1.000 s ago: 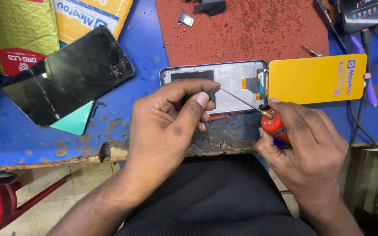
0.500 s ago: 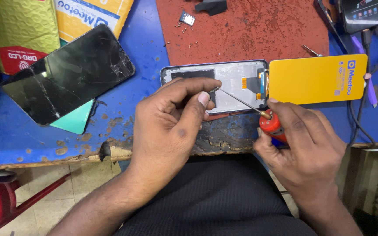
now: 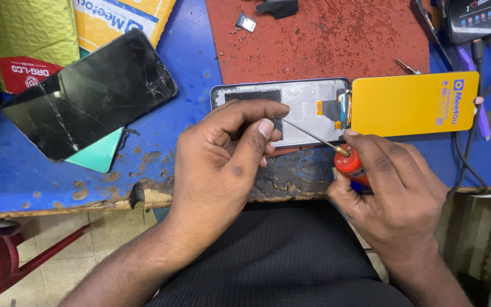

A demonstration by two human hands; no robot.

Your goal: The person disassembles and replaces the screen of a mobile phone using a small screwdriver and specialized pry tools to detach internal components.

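Right hand (image 3: 396, 187) grips red screwdriver (image 3: 349, 162); left hand (image 3: 223, 159) pinches its tip.

Red-handled, brass-collared screwdriver (image 3: 349, 162) in the right hand (image 3: 393, 199); silver-grey opened phone frame (image 3: 308, 108) under the left hand (image 3: 223, 165). Bright yellow rectangular panel (image 3: 413, 103) beyond the right hand. Glossy black, web-cracked screen (image 3: 89, 91) left of the left hand, over teal. Chipped blue bench (image 3: 188, 62), rust-red speckled mat (image 3: 336, 40).

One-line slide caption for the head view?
Right hand holds a red-handled screwdriver while left hand steadies its tip over an opened phone frame on a worn blue bench.
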